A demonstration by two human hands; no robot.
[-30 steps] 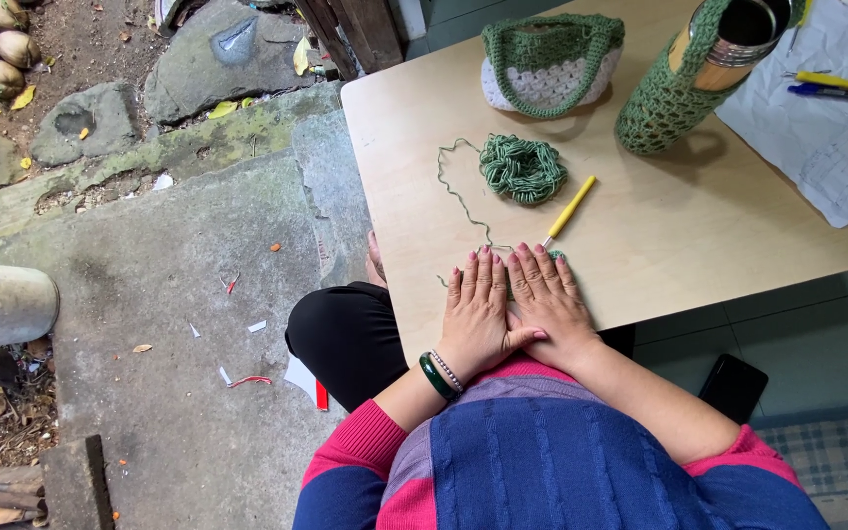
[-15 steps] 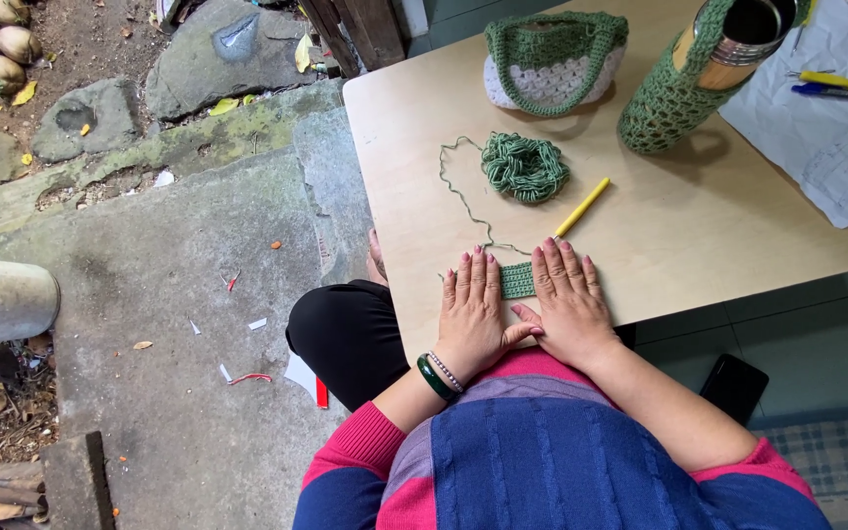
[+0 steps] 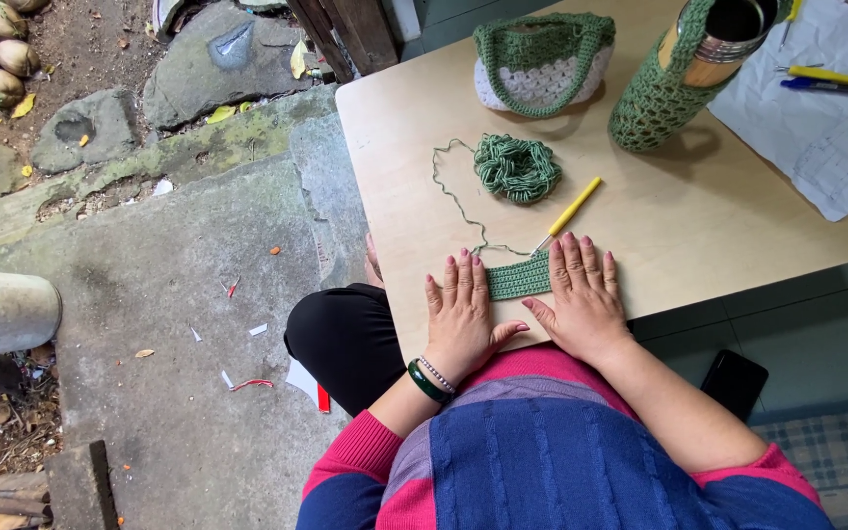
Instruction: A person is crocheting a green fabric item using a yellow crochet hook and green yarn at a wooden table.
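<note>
A small green crocheted strip point(image 3: 519, 278) lies flat near the front edge of the light wooden table point(image 3: 660, 216). My left hand point(image 3: 460, 312) presses flat on its left end and my right hand point(image 3: 581, 296) on its right end, fingers spread, so only the middle of the strip shows. A green strand runs from the strip up to a loose bundle of green yarn point(image 3: 515, 167). A yellow-handled crochet hook point(image 3: 568, 213) lies just beyond my right fingertips.
A green and white crocheted bag point(image 3: 542, 64) and a metal bottle in a green net holder point(image 3: 684, 69) stand at the back. Paper point(image 3: 826, 128) with pens lies at the right. A dark phone point(image 3: 734, 383) rests below the table edge. Stone ground lies left.
My hands, which lay together over the strip, have slid apart sideways, uncovering the strip's green middle.
</note>
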